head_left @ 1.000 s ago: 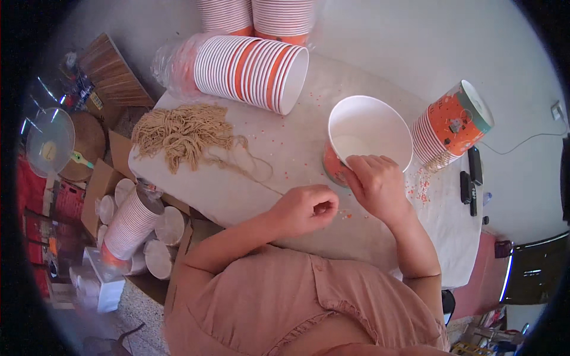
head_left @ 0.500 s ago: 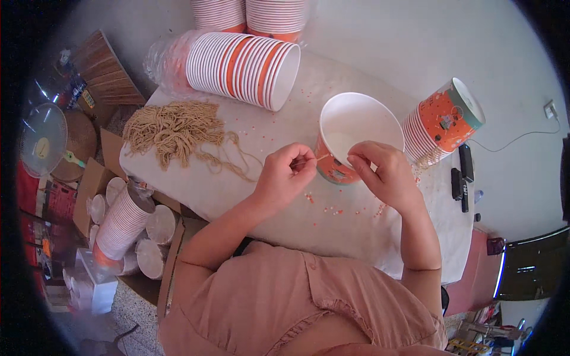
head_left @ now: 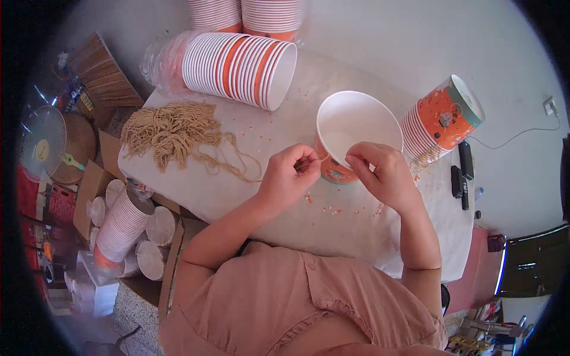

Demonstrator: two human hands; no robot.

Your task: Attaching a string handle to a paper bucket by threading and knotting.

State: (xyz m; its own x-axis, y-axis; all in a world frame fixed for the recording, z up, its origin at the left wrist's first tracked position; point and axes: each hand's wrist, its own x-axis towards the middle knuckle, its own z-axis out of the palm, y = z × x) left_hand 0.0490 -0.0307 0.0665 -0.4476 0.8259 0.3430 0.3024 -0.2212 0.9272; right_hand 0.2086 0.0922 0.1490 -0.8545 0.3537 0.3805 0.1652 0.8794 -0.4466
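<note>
A white-lined paper bucket (head_left: 356, 113) with an orange printed outside stands upright on the table in front of me. My left hand (head_left: 289, 177) is closed in a pinch on a thin tan cord (head_left: 325, 158), which runs from the fingertips to the bucket's near left wall. At the bucket's near rim, my right hand (head_left: 386, 175) is also pinched, thumb against fingers; what lies between them is too small to make out. A loose bundle of tan cords (head_left: 169, 130) lies to the left, with a few strands trailing toward my left hand.
Nested buckets (head_left: 237, 68) lie in plastic wrap at the back left. Another stack (head_left: 442, 118), upside down, stands at the right beside small black objects (head_left: 466, 160). Tiny orange and white bits (head_left: 338, 210) dot the white table covering. Left of the table, a cardboard box (head_left: 92, 190) holds more buckets.
Both hands keep nearly the same pinched pose at the bucket. My left hand has shifted very slightly right relative to the bucket; the whole view has drifted slightly.
</note>
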